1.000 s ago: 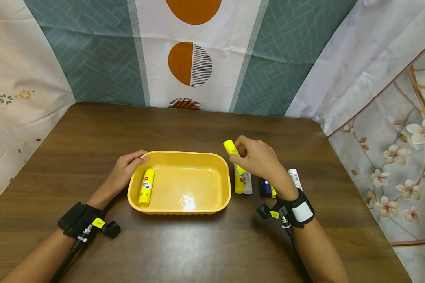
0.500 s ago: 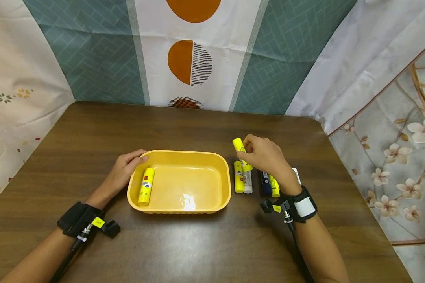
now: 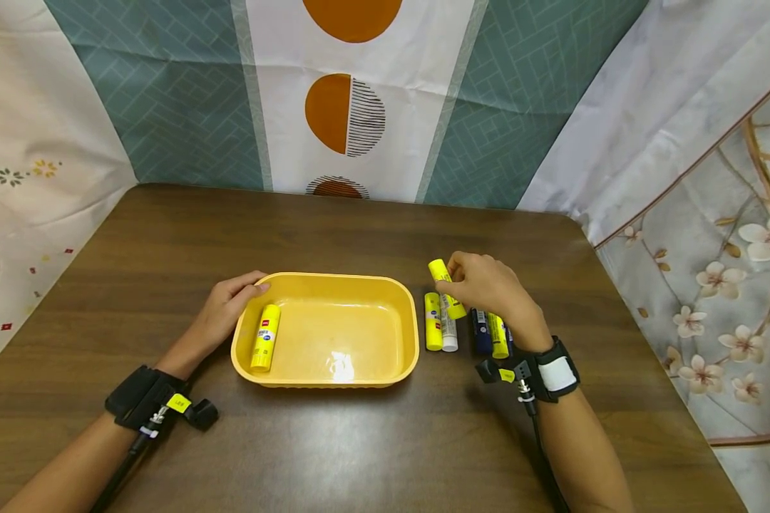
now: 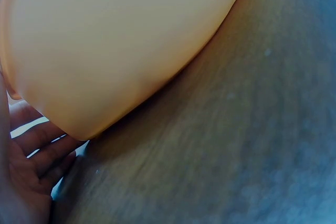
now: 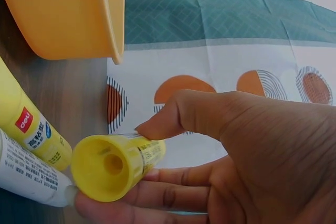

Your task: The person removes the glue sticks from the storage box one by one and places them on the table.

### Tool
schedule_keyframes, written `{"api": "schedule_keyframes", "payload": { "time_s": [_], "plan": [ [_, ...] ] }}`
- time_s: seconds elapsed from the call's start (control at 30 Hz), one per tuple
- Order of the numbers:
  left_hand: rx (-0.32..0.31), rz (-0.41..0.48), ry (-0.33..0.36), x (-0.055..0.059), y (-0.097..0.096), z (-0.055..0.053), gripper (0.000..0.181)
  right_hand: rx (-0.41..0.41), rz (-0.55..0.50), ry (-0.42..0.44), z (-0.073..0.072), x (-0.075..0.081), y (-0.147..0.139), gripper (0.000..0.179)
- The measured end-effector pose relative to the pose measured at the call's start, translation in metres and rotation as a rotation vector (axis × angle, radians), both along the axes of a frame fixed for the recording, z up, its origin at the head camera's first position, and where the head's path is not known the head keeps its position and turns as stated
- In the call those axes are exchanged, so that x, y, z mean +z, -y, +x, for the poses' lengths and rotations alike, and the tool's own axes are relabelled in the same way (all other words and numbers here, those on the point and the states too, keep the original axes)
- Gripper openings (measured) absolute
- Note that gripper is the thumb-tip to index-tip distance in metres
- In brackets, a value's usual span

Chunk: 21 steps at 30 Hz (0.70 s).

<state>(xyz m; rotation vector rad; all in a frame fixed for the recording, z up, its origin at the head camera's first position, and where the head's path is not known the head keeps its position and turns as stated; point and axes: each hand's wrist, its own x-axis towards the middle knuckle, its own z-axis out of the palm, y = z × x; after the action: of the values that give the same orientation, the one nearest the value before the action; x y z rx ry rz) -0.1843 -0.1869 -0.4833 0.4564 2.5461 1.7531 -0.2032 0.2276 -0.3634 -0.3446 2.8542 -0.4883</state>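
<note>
My left hand (image 3: 232, 303) grips the left end of a yellow plastic tray (image 3: 340, 278), thumb at the rim and fingers along the outside wall. Inside the tray, at its left end, lies a yellow glue stick (image 3: 266, 338). My right hand (image 3: 488, 285) pinches another yellow glue stick (image 5: 118, 166) between thumb and fingers, tilted above the row right of the tray; its hollow base faces the right wrist camera. Just below it lie a yellow glue stick (image 3: 433, 324) with a red label and a white glue stick (image 3: 449, 335), side by side.
Farther right on the brown table (image 3: 359, 456) lie a dark blue stick (image 3: 481, 333) and a yellow stick (image 3: 498, 338), with another dark piece partly hidden by the right wrist. A patterned cloth (image 3: 359, 164) hangs behind the table's far edge.
My right hand has moved right with the glue stick, away from the tray, and dipped slightly just now. The left hand and tray have stayed put.
</note>
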Motion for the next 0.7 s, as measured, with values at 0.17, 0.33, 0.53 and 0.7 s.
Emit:
{"api": "schedule_keyframes", "payload": {
  "time_s": [0.17,0.33,0.53,0.7],
  "plan": [
    [0.003,-0.001,-0.007,-0.0018,0.0001,0.0009,0.035,-0.004,0.031,0.061,0.0004,-0.0009,-0.0017,0.046],
    [0.002,-0.010,-0.008,-0.0024,-0.0001,0.0007,0.035,-0.008,0.059,0.108,0.0007,-0.0011,-0.0026,0.045],
    [0.010,-0.006,-0.002,-0.0023,-0.0001,0.0011,0.035,-0.012,0.097,0.166,-0.0005,-0.0021,-0.0032,0.048],
    [0.008,-0.006,-0.002,-0.0022,0.0001,0.0013,0.035,-0.019,0.131,0.224,-0.0022,-0.0037,-0.0048,0.051]
  ]
}}
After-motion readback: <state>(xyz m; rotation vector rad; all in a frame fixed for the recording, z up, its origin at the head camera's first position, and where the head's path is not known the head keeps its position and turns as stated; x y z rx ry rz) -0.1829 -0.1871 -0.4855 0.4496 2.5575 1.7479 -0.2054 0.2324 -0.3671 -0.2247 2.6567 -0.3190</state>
